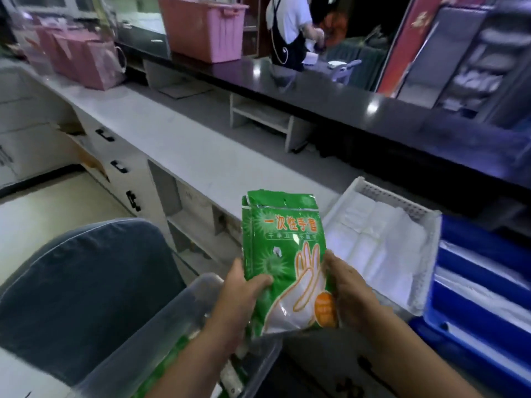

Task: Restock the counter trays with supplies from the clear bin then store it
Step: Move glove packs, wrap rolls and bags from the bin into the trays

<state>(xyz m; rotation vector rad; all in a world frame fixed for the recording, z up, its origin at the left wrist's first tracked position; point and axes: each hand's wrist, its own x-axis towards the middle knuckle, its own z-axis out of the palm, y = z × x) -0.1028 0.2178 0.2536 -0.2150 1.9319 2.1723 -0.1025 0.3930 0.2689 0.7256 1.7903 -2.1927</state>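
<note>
One clear bin (161, 317) sits low on the left, green packets showing inside. Above it, two hands: left hand (240, 294) and right hand (349, 294), fingers closed on either edge of one green glove packet (283, 254), held upright. Right again, on the bench (178, 139), one white tray (402, 202) holding white packs, then one blue tray (485, 300).

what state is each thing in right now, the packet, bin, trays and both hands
green glove packet: upright, held above the bin, top edge looks torn open
left hand: gripping the packet's left edge
right hand: gripping the packet's right edge
clear bin: lid off, green packets still inside
white tray: on the counter, filled with white packets
blue tray: right of the white tray, holding white supplies
</note>
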